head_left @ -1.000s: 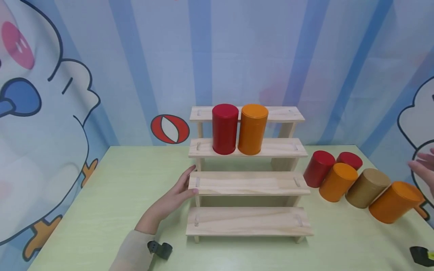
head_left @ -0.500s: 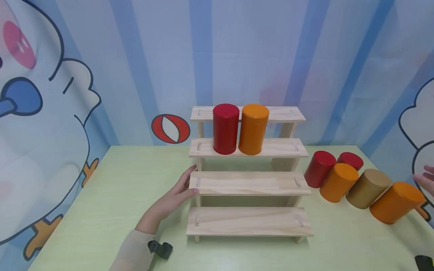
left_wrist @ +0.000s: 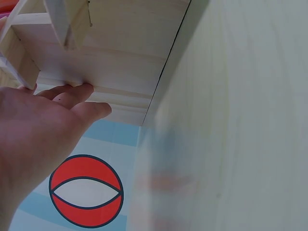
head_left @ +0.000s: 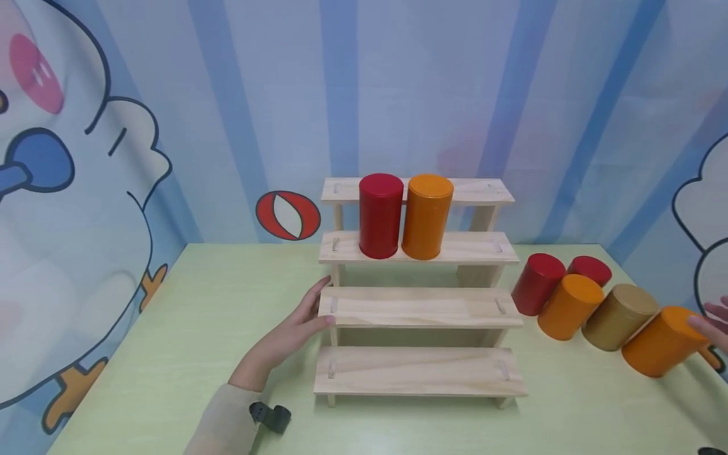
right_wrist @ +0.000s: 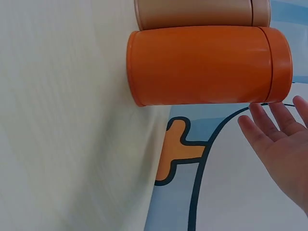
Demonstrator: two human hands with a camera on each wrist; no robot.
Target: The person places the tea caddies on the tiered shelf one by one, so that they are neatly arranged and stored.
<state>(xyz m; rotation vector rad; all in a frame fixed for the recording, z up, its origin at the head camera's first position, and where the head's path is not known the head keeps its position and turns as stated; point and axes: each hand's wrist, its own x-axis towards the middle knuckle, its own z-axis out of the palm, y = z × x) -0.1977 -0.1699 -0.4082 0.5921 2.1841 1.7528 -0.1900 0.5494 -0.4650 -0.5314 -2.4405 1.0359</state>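
Observation:
A wooden tiered stand (head_left: 421, 306) occupies the middle of the table. My left hand (head_left: 290, 332) holds its left end at the second step from the bottom, thumb at the front edge and fingers at the side; in the left wrist view the fingertips (left_wrist: 86, 89) touch the side panel. A red canister (head_left: 380, 218) and an orange canister (head_left: 426, 218) stand upright on the second step from the top. Far right, my right hand (right_wrist: 284, 144), fingers spread, is beside the lid end of the outermost orange canister (right_wrist: 207, 65). Contact there cannot be made out.
Left of that canister are a gold canister (head_left: 620, 316), another orange canister (head_left: 570, 306), a red canister (head_left: 537, 284) and a partly hidden red canister (head_left: 590, 270). A printed curtain (head_left: 398, 95) hangs behind the pale table (head_left: 239, 272).
My right hand has moved down to the outermost orange canister; its fingers now overlap that canister's lid in the head view. My left hand stays on the stand.

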